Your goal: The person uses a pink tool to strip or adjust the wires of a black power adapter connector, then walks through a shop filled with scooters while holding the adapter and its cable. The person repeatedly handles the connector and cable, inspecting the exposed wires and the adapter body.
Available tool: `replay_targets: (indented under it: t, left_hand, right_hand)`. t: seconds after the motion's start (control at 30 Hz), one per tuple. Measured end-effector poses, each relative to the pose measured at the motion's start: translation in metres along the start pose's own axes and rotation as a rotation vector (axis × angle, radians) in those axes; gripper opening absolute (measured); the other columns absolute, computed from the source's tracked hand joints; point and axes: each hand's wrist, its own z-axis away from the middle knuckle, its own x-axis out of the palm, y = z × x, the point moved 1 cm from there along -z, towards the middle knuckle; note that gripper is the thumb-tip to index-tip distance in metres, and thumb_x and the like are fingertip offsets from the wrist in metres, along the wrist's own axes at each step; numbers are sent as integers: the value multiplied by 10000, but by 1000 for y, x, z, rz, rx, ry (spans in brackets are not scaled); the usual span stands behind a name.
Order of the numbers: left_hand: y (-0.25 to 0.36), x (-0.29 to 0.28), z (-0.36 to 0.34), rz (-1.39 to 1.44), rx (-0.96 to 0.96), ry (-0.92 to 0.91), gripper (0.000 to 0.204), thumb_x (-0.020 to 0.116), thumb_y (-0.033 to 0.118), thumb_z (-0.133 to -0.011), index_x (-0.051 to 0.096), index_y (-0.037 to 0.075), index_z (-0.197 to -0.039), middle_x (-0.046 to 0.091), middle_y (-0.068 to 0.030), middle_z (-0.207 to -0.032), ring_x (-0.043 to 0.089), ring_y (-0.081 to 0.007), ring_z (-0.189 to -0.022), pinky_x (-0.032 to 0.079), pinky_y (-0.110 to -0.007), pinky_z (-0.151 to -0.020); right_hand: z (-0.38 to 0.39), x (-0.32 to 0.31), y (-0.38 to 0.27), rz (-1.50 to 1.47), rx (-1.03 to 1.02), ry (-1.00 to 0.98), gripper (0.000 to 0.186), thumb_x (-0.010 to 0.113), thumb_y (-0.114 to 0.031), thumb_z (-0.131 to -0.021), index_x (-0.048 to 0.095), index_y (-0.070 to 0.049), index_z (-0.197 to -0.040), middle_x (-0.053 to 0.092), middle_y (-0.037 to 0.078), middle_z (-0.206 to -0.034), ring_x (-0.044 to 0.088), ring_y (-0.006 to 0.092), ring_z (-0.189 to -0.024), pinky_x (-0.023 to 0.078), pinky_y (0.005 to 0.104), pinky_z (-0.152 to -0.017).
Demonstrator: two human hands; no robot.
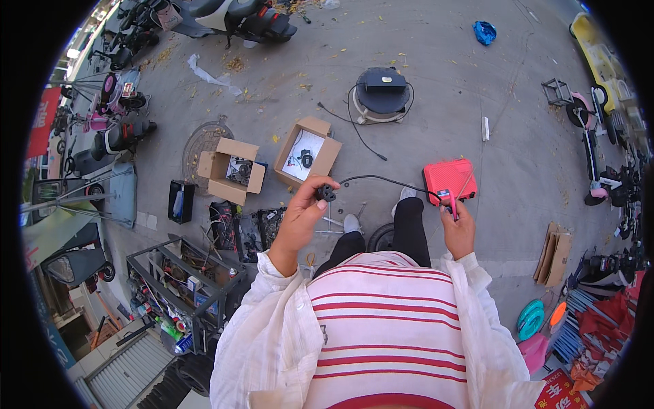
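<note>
My left hand [306, 215] is closed around a black plug [325, 193], raised in front of me. A black cable [371, 176] runs from it to my right hand [458, 226], whose fingers grip a pink-handled tool [451, 203] at the cable's other visible end; the tool's tip is too small to make out. Behind my right hand a red plastic case [452, 176] lies on the pavement. Beyond my left hand stand two open cardboard boxes [218, 170] with black parts inside.
A round dark device [378, 102] with loose cables lies ahead. Trays of tools [225, 228] and a metal cart [170, 293] are at my left. Scooters [122, 140] line the left, others [593, 157] the right. Flattened cardboard [553, 255] lies to my right, a manhole cover [197, 140] front left.
</note>
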Motion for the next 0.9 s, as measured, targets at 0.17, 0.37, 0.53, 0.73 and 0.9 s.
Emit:
replay_targets:
  t: [0.17, 0.37, 0.53, 0.73, 0.9]
  left_hand:
    - [-15, 13, -37, 101, 15, 124, 298, 531, 23, -868, 508, 34, -1165, 531, -69, -1101, 487, -137, -1004, 396, -296, -900]
    - [-66, 36, -92, 172, 14, 439, 299, 604, 157, -904, 450, 65, -1143, 573, -119, -868, 527, -161, -766, 421, -278, -675]
    - [-172, 43, -152, 260, -147, 534, 302, 592, 177, -910, 441, 53, -1139, 503, -77, -789, 466, -146, -708, 393, -275, -640]
    - [-315, 12, -205, 553, -418, 390, 352, 611, 254, -904, 465, 3, -1103, 462, -58, -720, 424, -128, -649, 350, -257, -571]
    - [-420, -34, -218, 696, -390, 464, 345, 600, 277, -913, 435, 15, -1066, 409, -54, -697, 377, -129, -579, 325, -254, -489]
  right_hand:
    - [-91, 16, 11, 58, -45, -182, 213, 633, -156, -847, 651, -26, -1015, 663, 131, -879, 630, 218, -792, 482, 324, -725]
    - [-230, 59, 83, 198, -63, -368, 236, 610, -193, -858, 657, -51, -1040, 657, 180, -920, 639, 325, -877, 491, 378, -768]
    - [-342, 156, 235, 154, 141, -506, 241, 593, -219, -859, 663, -69, -1034, 663, 168, -952, 637, 321, -890, 486, 389, -785]
    - [-414, 278, 411, 249, 301, -530, 254, 590, -272, -835, 671, -66, -960, 670, 143, -930, 636, 301, -871, 475, 397, -784]
    - [-425, 371, 529, 34, 520, -609, 231, 631, -261, -825, 677, -52, -912, 653, 83, -812, 613, 173, -785, 460, 311, -727]
